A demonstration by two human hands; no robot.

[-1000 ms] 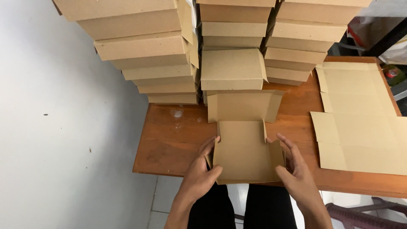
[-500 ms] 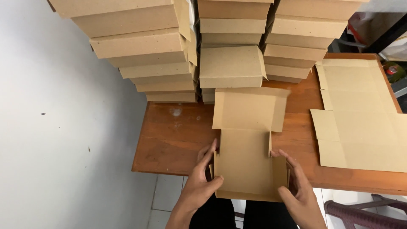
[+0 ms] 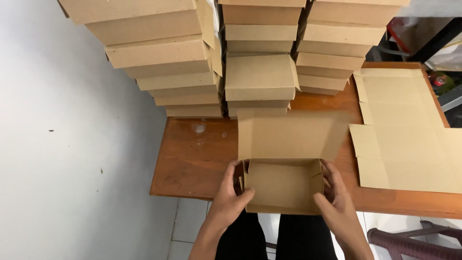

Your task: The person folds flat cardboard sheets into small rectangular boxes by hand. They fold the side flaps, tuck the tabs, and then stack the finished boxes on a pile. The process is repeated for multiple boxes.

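Three stacks of boxes point(image 3: 260, 58), one open box point(image 3: 281, 185)

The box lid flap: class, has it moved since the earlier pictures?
Yes. The lid flap has swung up and back toward the stacked boxes, while both side walls of the box now stand upright on the table.

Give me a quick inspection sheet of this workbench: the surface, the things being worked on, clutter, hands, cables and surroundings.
Surface: reddish-brown wooden table, pale smudges near its back edge.
Job's things: half-folded brown cardboard box, side walls up, lid flap open and lying back.
Clutter: stacks of folded brown cardboard boxes at the back; flat unfolded cardboard sheets on the right.
Hands: left hand grips the box's left wall; right hand grips its right wall.
Cables: nothing seen.
Surroundings: white wall on the left, pale tiled floor below, dark purplish chair at lower right.
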